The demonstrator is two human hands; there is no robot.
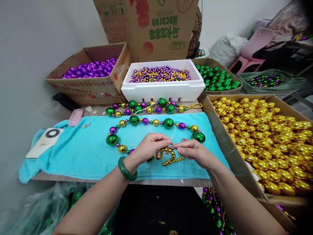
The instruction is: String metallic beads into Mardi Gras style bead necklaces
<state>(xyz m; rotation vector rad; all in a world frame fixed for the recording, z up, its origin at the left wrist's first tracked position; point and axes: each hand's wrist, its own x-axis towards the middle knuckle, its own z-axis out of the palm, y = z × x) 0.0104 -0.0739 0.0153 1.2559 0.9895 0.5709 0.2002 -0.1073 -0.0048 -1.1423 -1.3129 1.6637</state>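
Observation:
My left hand (153, 146), with a green bangle (127, 168) at the wrist, pinches a thin white string (173, 132) above the towel. Close on its right, my right hand (193, 150) has thumb and forefinger pressed together on the same string. The fingertips nearly meet. Just under them hangs a loop of small gold beads (171, 160). A strand of large green, purple and gold beads (168, 123) curves in a ring on the blue towel (80, 153), its near part hidden behind my left hand.
Behind the towel lies another bead strand (158, 110). Farther back are a purple-bead box (85, 88), a white foam box (162, 88) and a box of green beads (216, 76). A gold-bead carton (228, 160) borders the right side. A phone-like white item (45, 143) lies left.

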